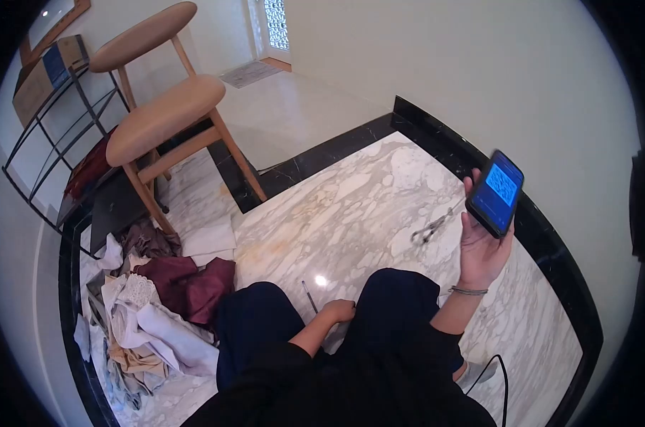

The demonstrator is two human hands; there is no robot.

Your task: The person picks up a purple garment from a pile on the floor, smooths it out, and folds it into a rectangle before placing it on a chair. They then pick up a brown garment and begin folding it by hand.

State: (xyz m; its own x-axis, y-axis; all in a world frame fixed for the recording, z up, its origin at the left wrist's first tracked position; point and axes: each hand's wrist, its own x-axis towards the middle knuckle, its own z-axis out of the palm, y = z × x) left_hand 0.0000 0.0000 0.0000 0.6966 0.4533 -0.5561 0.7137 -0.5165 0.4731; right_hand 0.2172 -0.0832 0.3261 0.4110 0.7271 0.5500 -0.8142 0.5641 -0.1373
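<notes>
Raised at the right, my right hand (484,252) grips a smartphone (494,196) with a dark case. Its lit blue screen shows a pale square pattern like a code. My left hand (338,311) is low between my knees with the fingers curled in; what they may hold is hidden. Beside it a slim pen (309,294) points away from me, its near end running up to the hand. On the marble floor (322,220) short of the phone lies a small metallic item (434,228) with loops.
A heap of clothes (151,320), white, beige and maroon, lies at my left. Behind it stand a wooden chair (169,117) with tan padding and a black metal rack (59,164) with a cardboard box (41,82). A black cable (505,388) loops near my right foot.
</notes>
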